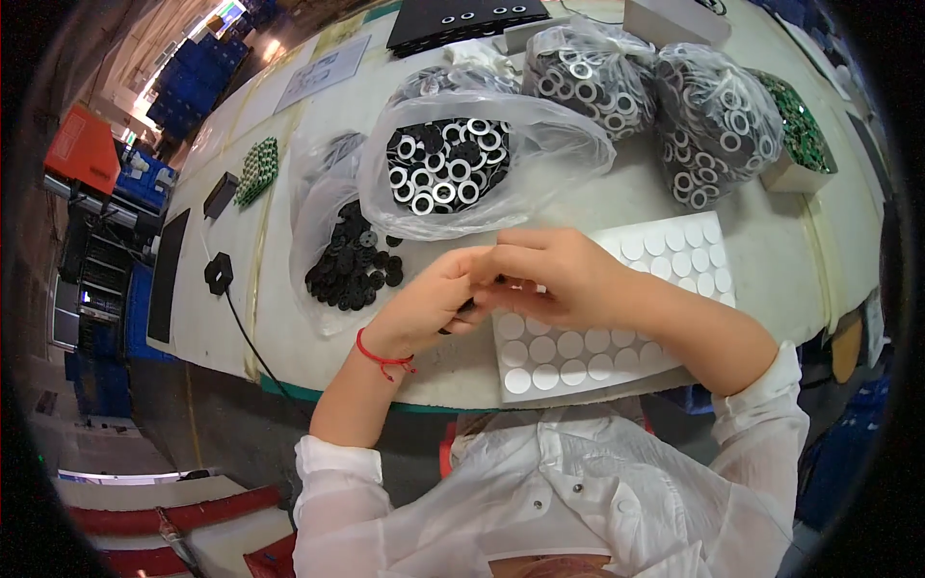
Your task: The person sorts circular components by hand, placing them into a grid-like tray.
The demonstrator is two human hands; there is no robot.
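Dark piece [469, 305], mostly hidden, between left hand [434, 294] and right hand [559, 275]; fingertips meet, can't tell if clamped. White-disc sheet [586, 356] under and right of right hand, the nearer one, at bench's [438, 371] front edge, long axis slanting far-right. Black discs [347, 265] left; ringed parts [448, 169] beyond.

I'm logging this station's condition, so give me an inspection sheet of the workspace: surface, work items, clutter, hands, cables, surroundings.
Surface: pale table, partly covered.
Work items: sheet of white discs; open bag of rings; pile of black discs.
Clutter: more ring bags, box of green parts, black panel.
Hands: left hand and right hand meet at the sheet's left side; dark piece between them, partly hidden.
Cables: black cable running from black hexagonal piece to near edge.
Surroundings: blue bins and orange box, left.
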